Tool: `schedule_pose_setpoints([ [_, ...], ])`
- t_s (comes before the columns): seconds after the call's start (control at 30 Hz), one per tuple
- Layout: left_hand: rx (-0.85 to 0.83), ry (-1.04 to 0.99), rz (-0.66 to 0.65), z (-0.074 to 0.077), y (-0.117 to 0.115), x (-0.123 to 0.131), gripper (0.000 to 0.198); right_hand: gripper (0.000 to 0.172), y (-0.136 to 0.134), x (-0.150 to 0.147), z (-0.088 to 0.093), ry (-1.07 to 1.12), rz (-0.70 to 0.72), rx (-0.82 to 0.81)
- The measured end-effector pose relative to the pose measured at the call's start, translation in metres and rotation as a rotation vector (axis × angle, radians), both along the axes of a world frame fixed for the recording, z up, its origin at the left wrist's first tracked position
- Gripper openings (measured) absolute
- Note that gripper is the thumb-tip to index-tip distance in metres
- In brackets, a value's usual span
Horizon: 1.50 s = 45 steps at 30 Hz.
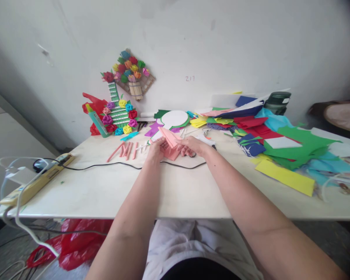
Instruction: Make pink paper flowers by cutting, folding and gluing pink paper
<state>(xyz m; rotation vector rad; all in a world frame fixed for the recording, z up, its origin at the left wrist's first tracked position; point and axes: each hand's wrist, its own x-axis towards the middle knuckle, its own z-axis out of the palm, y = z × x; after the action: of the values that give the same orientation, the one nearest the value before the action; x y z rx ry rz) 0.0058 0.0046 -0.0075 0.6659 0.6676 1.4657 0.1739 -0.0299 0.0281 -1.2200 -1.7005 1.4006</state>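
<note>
Both my arms reach forward over a white table [105,190]. My left hand [156,149] and my right hand [194,146] are closed on a pink foam sheet [170,144], which is folded or bent between them. The fingers of both hands curl round its edges. Several rolled pink foam strips [125,149] lie just left of my left hand. A black cable [111,165] runs across the table under my wrists.
Heaps of coloured foam sheets [282,144] cover the right of the table, with a yellow strip [286,177] near the front. Foam flower crafts [119,114] lean against the wall, and another [131,74] hangs above. A power strip [36,182] lies at the left edge. A red bag [76,245] sits under the table.
</note>
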Motion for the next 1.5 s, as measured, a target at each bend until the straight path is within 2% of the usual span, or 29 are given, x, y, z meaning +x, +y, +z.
schedule_pose_setpoints([
  [0.1,-0.016,-0.015,0.023,0.002,-0.002,0.002,0.009,0.044,0.000,0.001,-0.002,0.040,0.086,-0.058],
  [0.2,-0.027,-0.037,0.033,0.005,-0.004,0.003,0.011,0.030,-0.002,-0.004,-0.003,0.038,0.139,-0.091],
  [0.27,-0.044,-0.053,0.041,0.006,-0.005,0.003,0.011,0.016,-0.004,-0.010,-0.005,0.062,0.104,-0.074],
  [0.33,-0.069,-0.069,0.050,0.007,-0.006,0.003,0.010,0.008,-0.005,-0.018,-0.007,0.111,-0.025,-0.038],
  [0.43,-0.094,-0.086,0.063,0.007,-0.006,0.003,0.010,0.013,-0.003,-0.027,-0.013,0.202,-0.221,-0.056],
  [0.5,-0.107,-0.095,0.067,0.008,-0.006,0.003,0.010,0.014,-0.002,-0.031,-0.015,0.237,-0.266,-0.064],
  [0.7,-0.154,-0.126,0.084,0.009,-0.006,0.004,0.012,0.010,-0.002,-0.034,-0.016,0.276,-0.242,-0.023],
  [0.8,-0.166,-0.146,0.092,0.010,-0.006,0.004,0.012,0.007,-0.004,-0.036,-0.016,0.260,-0.159,-0.038],
  [1.0,-0.137,-0.164,0.054,0.013,-0.009,0.005,0.012,0.012,-0.007,-0.040,-0.021,0.223,0.015,-0.083],
  [1.2,-0.123,-0.140,0.076,0.011,-0.008,0.005,0.012,0.017,-0.003,-0.042,-0.027,0.251,-0.132,-0.009],
  [1.5,-0.110,-0.120,0.085,0.008,-0.006,0.007,0.013,0.018,-0.004,-0.044,-0.026,0.435,-0.246,0.037],
])
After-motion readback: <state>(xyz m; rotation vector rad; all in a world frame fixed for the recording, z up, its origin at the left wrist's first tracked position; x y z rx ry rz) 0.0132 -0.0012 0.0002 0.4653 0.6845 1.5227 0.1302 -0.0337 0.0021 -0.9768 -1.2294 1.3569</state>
